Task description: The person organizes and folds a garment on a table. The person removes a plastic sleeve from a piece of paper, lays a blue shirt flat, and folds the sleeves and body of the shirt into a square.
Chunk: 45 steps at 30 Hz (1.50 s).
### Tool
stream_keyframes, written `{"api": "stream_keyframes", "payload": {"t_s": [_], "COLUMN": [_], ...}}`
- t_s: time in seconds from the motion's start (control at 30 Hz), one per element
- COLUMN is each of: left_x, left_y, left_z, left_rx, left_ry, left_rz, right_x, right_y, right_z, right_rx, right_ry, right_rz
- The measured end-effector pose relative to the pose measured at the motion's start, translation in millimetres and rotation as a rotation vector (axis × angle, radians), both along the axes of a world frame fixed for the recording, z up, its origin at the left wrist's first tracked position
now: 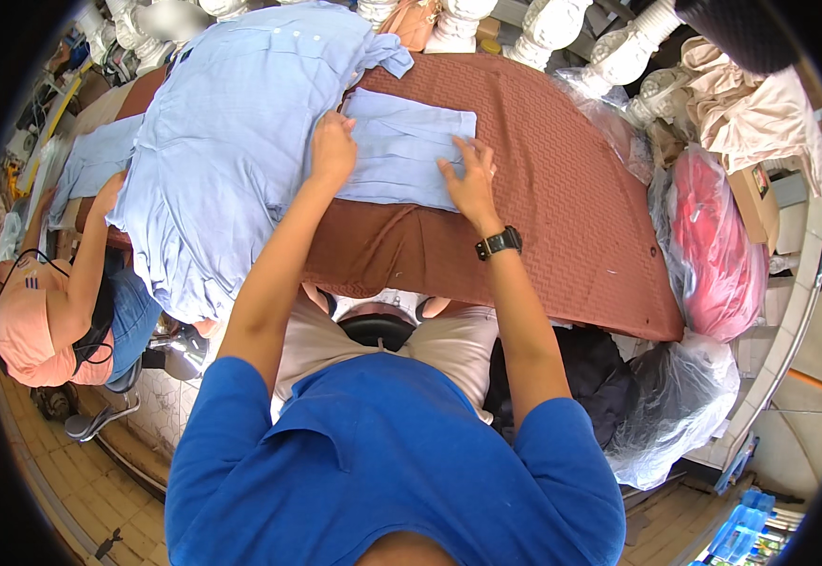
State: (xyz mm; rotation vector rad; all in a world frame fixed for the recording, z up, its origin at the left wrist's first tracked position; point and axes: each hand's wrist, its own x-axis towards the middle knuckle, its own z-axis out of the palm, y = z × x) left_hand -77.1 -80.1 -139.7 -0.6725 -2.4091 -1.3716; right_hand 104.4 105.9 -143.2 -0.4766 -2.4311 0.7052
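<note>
A flat, light blue cloth [397, 151] lies on the brown textured table cover [562, 198] in front of me. My left hand [333, 151] is closed at its left edge, fingers curled and seemingly pinching the fabric. At the opposite edge, my right hand [470, 179] has its fingers spread, the fingertips resting near the cloth's border. Just left of my left hand spreads a large pile of light blue shirts [232, 141], creased, with buttons showing near the top; it hangs over the table's near edge.
A co-worker in an orange top [43, 321] sits at the left, hands on another light blue cloth [99, 165]. White balusters [548, 33] line the far side. At the right stand a red bundle in clear plastic [713, 241], beige cloth [750, 104] and a cardboard box [755, 203].
</note>
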Motion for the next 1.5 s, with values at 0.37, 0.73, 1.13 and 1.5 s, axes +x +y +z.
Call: {"api": "stream_keyframes", "payload": {"t_s": [0.37,0.73,1.13,1.5], "left_x": [94.8,30.2,-19.7,-16.7], "left_y": [-89.1,-30.2,-39.8,-43.6], "left_z": [51.5,1.9,-29.1,18.3], "left_rx": [-0.266,-0.701,-0.675,-0.09], "left_ry": [-0.167,-0.199,-0.355,-1.171], "left_rz": [-0.349,-0.006,-0.028,-0.361], "right_x": [-4.9,-7.0,-23.9,-38.8], "right_y": [58.4,29.0,-110.1,-118.3], "right_z": [-27.0,-2.1,0.0,-2.7], "right_rx": [-0.313,-0.425,0.358,0.364], "right_ry": [-0.203,-0.264,-0.066,-0.015], "right_rz": [-0.322,-0.31,0.355,0.226]}}
